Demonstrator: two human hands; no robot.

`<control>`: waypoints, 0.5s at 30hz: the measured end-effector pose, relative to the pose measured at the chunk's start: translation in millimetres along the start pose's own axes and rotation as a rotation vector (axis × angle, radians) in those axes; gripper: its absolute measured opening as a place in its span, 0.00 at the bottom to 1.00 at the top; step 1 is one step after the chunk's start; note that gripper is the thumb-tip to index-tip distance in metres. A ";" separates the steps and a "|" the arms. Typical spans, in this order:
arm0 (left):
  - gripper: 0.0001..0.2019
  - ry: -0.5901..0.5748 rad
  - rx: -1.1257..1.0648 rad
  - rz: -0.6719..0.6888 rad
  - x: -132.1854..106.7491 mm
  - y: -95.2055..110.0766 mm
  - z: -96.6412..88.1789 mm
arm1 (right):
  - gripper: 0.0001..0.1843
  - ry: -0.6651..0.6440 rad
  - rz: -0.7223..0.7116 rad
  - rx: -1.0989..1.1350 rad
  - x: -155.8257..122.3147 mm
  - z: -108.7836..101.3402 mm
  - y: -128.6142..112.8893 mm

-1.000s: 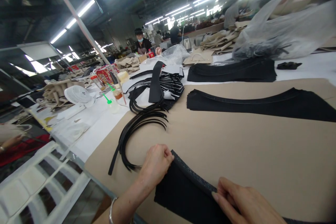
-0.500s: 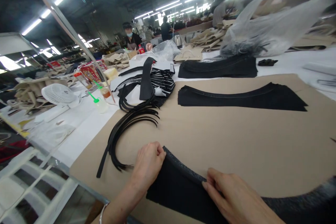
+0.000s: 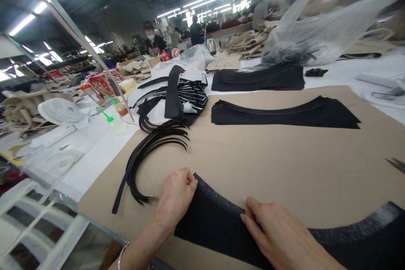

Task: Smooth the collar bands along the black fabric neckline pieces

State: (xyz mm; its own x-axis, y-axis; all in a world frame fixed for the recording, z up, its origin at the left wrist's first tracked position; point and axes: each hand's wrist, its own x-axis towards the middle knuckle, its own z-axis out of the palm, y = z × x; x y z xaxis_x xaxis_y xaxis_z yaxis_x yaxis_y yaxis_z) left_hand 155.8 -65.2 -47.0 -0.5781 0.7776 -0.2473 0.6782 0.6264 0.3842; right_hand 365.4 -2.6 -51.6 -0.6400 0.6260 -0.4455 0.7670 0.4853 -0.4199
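A black curved fabric piece point(image 3: 215, 228) lies on the brown cardboard sheet point(image 3: 278, 164) at the near edge of the table. My left hand point(image 3: 175, 194) is closed and pinches the piece's left corner at the textured trim along its upper edge. My right hand point(image 3: 281, 236) lies on the piece further right, with its fingertips pressing the same trim. A bundle of thin black curved strips point(image 3: 148, 152) lies just left of my left hand.
More black fabric pieces point(image 3: 284, 114) and a stack point(image 3: 259, 79) lie further back, with a clear plastic bag point(image 3: 322, 29) behind. A white fan point(image 3: 60, 112), glue bottles point(image 3: 114, 123) and striped cloth point(image 3: 190, 93) sit left. Other people work at the far end.
The view has shifted, so more of the fabric piece's right end shows. My right hand has slid slightly left along the trim. My left hand keeps its pinch on the corner.
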 end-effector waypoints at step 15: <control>0.05 0.104 -0.047 0.086 0.9 -5.8 4.2 | 0.08 0.050 -0.004 -0.144 4.1 10.1 1.9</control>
State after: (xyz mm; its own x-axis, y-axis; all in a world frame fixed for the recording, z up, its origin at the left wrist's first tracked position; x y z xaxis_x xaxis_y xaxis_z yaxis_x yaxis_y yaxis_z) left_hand 153.3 -67.9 -53.2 -0.5645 0.8167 -0.1196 0.7065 0.5530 0.4417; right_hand 363.8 -5.3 -62.2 -0.6426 0.6519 -0.4026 0.7655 0.5681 -0.3021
